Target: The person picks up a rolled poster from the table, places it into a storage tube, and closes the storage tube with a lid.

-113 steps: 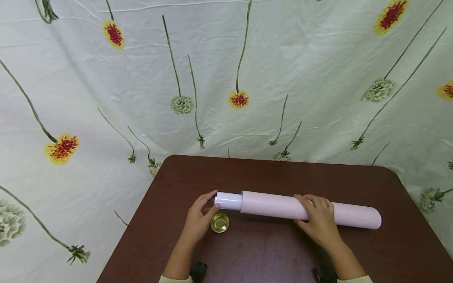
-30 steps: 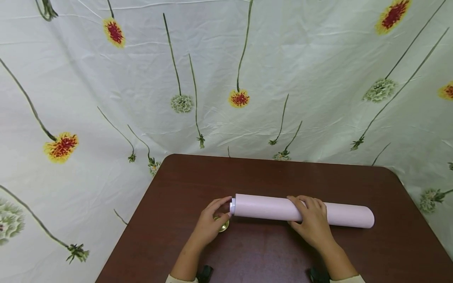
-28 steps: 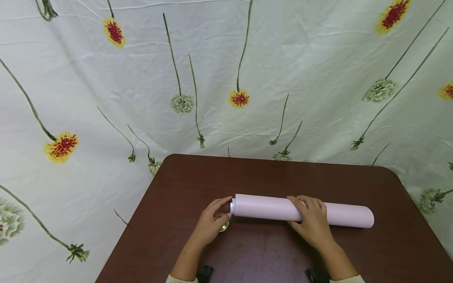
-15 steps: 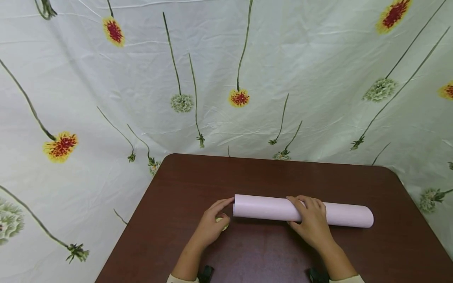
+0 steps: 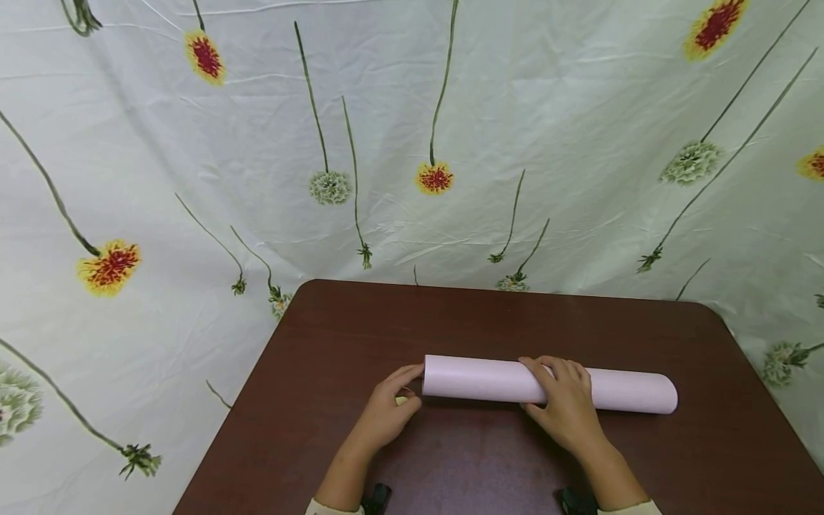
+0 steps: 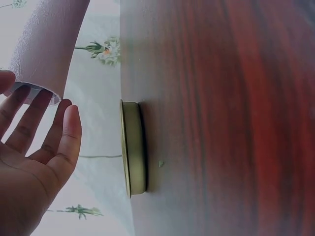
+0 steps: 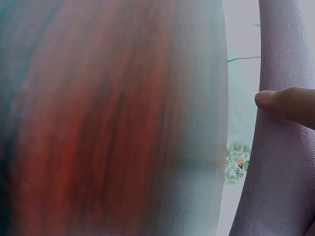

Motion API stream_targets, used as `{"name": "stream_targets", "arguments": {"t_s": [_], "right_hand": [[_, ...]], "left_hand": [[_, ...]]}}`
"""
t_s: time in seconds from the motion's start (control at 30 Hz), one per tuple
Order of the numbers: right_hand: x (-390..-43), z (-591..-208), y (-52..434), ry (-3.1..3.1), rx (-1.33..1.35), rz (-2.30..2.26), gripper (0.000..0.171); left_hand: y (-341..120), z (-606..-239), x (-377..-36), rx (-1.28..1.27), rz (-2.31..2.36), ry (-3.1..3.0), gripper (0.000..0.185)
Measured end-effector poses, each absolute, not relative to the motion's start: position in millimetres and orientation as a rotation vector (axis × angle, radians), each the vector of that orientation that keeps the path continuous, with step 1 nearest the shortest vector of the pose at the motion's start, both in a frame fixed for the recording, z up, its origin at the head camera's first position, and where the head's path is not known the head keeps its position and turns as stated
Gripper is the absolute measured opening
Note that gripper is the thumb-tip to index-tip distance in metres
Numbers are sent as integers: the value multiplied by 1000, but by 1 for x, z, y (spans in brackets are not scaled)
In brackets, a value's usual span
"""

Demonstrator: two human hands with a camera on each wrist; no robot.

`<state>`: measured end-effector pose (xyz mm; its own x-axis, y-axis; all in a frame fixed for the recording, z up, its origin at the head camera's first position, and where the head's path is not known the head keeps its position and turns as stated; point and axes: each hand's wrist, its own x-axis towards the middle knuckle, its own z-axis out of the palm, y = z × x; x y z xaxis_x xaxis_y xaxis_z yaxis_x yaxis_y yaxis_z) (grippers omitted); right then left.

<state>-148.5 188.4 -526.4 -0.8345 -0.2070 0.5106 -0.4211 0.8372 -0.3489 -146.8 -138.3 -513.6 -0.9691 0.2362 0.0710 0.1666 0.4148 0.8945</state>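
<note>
Draped behind the dark red-brown table (image 5: 489,315) is hanging a pale cloth (image 5: 412,129) printed with long-stemmed yellow and white flowers, filling the whole background. On the table a pale pink roll (image 5: 489,379) is lying on its side, left to right. A few seconds ago a white inner tube was sticking out of its left end; now that tube is sitting fully inside, no longer showing. The left hand (image 5: 385,413) is resting with straight fingers touching the roll's left end, having pushed the tube home, and is hovering over a small gold lid (image 6: 133,147). The right hand (image 5: 566,411) is keeping its curled grip on the roll's middle.
</note>
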Motion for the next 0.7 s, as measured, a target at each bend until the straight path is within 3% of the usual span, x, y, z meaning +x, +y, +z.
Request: {"name": "stream_targets", "arguments": {"t_s": [0.7], "right_hand": [[-149, -528, 191, -2548, 476, 632, 84]], "left_hand": [[-143, -509, -146, 329, 1672, 2661, 47]]}}
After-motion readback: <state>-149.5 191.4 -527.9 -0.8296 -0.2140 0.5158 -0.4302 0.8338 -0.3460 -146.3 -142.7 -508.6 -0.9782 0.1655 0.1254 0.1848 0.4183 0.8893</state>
